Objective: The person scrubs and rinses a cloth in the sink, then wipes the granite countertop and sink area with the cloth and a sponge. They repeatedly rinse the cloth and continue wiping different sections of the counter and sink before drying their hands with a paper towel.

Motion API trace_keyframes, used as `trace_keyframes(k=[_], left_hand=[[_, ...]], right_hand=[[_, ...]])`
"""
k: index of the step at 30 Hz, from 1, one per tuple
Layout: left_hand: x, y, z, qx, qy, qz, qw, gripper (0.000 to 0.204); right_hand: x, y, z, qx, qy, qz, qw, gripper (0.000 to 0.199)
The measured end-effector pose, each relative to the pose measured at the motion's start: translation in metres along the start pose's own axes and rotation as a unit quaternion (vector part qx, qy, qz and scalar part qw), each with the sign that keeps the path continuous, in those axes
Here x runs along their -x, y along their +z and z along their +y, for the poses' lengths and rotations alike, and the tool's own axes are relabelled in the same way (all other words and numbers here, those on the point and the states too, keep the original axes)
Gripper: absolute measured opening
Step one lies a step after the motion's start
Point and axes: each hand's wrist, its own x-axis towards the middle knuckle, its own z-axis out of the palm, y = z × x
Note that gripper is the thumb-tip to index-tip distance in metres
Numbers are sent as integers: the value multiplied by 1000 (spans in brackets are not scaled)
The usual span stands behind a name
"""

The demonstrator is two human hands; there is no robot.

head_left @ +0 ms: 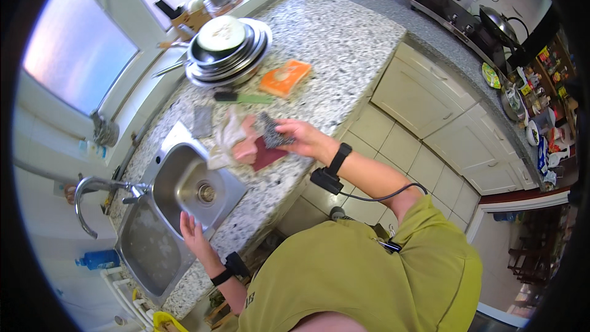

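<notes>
My right hand [301,138] pinches a dark grey, speckled scouring pad [272,132] above the counter. Beneath and beside it lies a loose pile of cloths: a white cloth [228,135], a pink cloth [246,146] and a maroon cloth [268,155]. A flat grey pad [202,121] rests to their left, close to the sink. My left hand [193,233] holds nothing, its fingers apart, over the near edge of the double steel sink [224,192]. Farther back are a knife [246,98] with a black handle and green blade, and an orange, flat rectangular item [286,78].
Stacked steel bowls and pans [261,43] stand by the window, topped by a pale round item [221,34]. A knife block [190,23] is behind them. The curved faucet [92,184] reaches over the sink's left side. A stove [452,18] with pans is at far right.
</notes>
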Motion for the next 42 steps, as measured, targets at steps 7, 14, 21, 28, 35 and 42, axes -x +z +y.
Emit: trace_keyframes(k=[7, 14, 21, 28, 35, 42], left_hand=[[-8, 154, 30, -16, 42, -133, 990, 55], [-40, 261, 35, -32, 29, -160, 986, 52], [-74, 384, 39, -28, 35, -203, 978, 49], [-82, 454, 35, -69, 23, -219, 973, 45], [-21, 484, 27, -124, -1, -68, 990, 44], [77, 535, 17, -160, -123, 133, 970, 43]], right_hand=[[43, -134, -123, -58, -115, 216, 968, 41], [15, -222, -222, 11, -193, 250, 949, 44], [-7, -316, -346, 365, -363, 434, 739, 35], [-19, -369, -433, 826, -203, 356, 387, 19], [-30, -436, -499, 842, -257, 256, 400, 19], [-192, -443, -590, 851, -302, 84, 422, 16]])
